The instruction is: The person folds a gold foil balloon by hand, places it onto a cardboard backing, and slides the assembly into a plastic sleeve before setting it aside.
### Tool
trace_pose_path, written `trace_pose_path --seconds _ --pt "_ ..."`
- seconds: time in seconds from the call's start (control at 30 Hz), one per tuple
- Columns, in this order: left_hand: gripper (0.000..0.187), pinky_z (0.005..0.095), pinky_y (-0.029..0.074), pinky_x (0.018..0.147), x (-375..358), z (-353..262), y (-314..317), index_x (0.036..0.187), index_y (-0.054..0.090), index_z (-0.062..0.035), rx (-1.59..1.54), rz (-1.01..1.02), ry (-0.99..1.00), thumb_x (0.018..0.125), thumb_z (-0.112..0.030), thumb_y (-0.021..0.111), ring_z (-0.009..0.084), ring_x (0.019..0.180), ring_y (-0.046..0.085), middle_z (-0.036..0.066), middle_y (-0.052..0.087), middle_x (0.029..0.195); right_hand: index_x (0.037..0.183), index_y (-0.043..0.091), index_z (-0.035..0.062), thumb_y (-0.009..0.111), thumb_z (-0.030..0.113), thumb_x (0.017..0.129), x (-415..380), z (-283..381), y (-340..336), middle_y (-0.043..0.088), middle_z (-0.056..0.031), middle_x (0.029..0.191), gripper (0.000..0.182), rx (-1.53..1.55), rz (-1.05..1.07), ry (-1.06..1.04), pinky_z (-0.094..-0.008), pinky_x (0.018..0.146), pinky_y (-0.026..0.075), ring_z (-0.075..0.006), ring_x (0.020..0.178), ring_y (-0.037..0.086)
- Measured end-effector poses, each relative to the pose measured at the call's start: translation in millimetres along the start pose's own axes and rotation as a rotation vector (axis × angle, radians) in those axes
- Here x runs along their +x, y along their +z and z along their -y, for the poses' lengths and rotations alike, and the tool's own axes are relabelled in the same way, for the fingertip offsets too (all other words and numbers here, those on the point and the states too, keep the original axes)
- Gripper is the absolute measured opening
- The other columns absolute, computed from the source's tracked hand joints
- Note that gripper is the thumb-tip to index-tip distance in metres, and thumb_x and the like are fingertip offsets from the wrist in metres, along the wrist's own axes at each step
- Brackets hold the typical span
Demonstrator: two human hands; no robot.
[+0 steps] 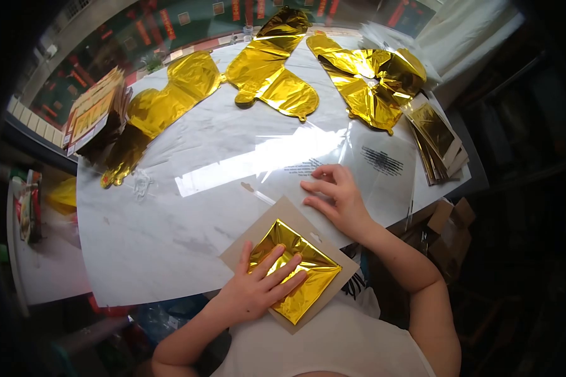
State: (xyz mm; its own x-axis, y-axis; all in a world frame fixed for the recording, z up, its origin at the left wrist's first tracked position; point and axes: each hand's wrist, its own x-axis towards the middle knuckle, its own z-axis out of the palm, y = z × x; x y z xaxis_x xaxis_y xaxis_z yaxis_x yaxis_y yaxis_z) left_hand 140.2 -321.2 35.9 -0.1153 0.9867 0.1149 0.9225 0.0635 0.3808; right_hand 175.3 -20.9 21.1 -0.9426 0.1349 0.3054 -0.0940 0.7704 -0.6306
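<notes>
My left hand point(262, 284) lies flat, fingers spread, on a folded gold foil balloon point(308, 290). Beneath the folded foil is a square grey-brown card point(344, 269) with a hang hole, turned cornerwise at the table's near edge. My right hand point(338, 200) is just beyond the card, its fingers bent and apart over a clear plastic bag point(283, 182). Another clear bag point(383, 179) with black printed text lies to the right of that hand.
Unfolded gold foil balloons point(271, 69) lie along the far side of the marble-patterned table point(144, 251). A stack of packets point(97, 113) stands at the left edge. Cards with folded gold foil point(435, 135) are piled at the right edge, above a cardboard box point(449, 232).
</notes>
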Motion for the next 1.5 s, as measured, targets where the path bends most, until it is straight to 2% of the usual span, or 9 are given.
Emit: trace_pose_path --seconds 0.13,0.5,0.6,0.77,0.87,1.0,1.17,1.27,1.5 --pt "0.058 0.078 0.022 0.116 -4 3 0 0.158 0.048 -0.0231 0.053 0.03 0.0 0.101 -0.027 0.059 0.0352 0.151 0.043 0.006 0.042 0.167 0.122 0.077 0.0133 0.091 0.022 0.079 0 3 -4 0.059 -0.0114 0.128 0.046 0.013 0.029 -0.026 -0.0403 0.102 0.049 -0.031 0.118 0.056" --pt "0.062 0.0796 0.022 0.115 -2 9 -6 0.16 0.045 -0.021 0.007 0.042 0.008 0.1 -0.022 0.061 0.0353 0.153 0.04 0.006 0.039 0.168 0.12 0.078 0.0135 0.089 0.018 0.082 0 2 -1 0.058 -0.0106 0.127 0.04 -0.031 0.006 -0.044 -0.0384 0.098 0.051 -0.0289 0.115 0.057" --pt "0.063 0.0805 0.02 0.116 3 16 -11 0.16 0.043 -0.0205 0.03 0.058 -0.002 0.1 -0.019 0.06 0.036 0.154 0.038 0.007 0.038 0.169 0.12 0.078 0.0129 0.086 0.016 0.085 2 5 -4 0.062 -0.0102 0.117 0.036 -0.102 -0.024 -0.1 -0.0382 0.09 0.054 -0.0278 0.105 0.061" --pt "0.062 0.0824 0.017 0.116 6 26 -8 0.16 0.043 -0.0216 0.09 0.055 -0.048 0.1 -0.017 0.057 0.0378 0.156 0.035 0.008 0.035 0.17 0.134 0.07 0.0165 0.077 0.009 0.084 7 11 -12 0.064 -0.0052 0.091 0.052 -0.428 0.125 -0.339 -0.0357 0.069 0.055 -0.0239 0.08 0.065" --pt "0.057 0.0786 0.013 0.12 5 23 -3 0.156 0.049 -0.0228 0.111 0.029 -0.066 0.1 -0.019 0.056 0.0365 0.155 0.038 0.007 0.039 0.169 0.137 0.066 0.0161 0.072 0.01 0.082 10 24 -20 0.062 -0.0052 0.091 0.056 -0.566 0.228 -0.462 -0.0328 0.064 0.055 -0.0219 0.078 0.065" --pt "0.056 0.0794 0.013 0.119 6 23 -4 0.156 0.049 -0.0235 0.114 0.035 -0.058 0.1 -0.019 0.056 0.0366 0.155 0.037 0.006 0.038 0.169 0.13 0.067 0.0149 0.068 0.012 0.084 14 39 -33 0.06 -0.0069 0.092 0.047 -0.668 0.392 -0.52 -0.0318 0.064 0.056 -0.0214 0.079 0.065" --pt "0.056 0.0803 0.015 0.118 6 23 -3 0.157 0.048 -0.0234 0.128 0.038 -0.061 0.102 -0.019 0.054 0.0367 0.156 0.036 0.007 0.037 0.17 0.114 0.065 -0.0004 0.067 0.011 0.083 8 37 -34 0.063 -0.013 0.101 0.034 -0.729 0.539 -0.517 -0.033 0.066 0.058 -0.0245 0.084 0.068" --pt "0.056 0.0806 0.016 0.118 5 22 -1 0.158 0.047 -0.0232 0.13 0.048 -0.066 0.102 -0.021 0.054 0.037 0.156 0.035 0.007 0.037 0.17 0.11 0.064 -0.0053 0.067 0.01 0.082 1 33 -34 0.064 -0.0148 0.105 0.031 -0.696 0.446 -0.54 -0.0343 0.068 0.059 -0.0262 0.085 0.068" --pt "0.058 0.0823 0.02 0.115 5 23 0 0.16 0.044 -0.0189 0.175 0.045 -0.036 0.104 -0.031 0.054 0.0385 0.155 0.037 0.01 0.036 0.17 0.116 0.06 0.0002 0.066 0.01 0.084 -11 47 -50 0.06 -0.0109 0.098 0.034 -0.61 0.486 -0.347 -0.0347 0.069 0.058 -0.0264 0.087 0.067"
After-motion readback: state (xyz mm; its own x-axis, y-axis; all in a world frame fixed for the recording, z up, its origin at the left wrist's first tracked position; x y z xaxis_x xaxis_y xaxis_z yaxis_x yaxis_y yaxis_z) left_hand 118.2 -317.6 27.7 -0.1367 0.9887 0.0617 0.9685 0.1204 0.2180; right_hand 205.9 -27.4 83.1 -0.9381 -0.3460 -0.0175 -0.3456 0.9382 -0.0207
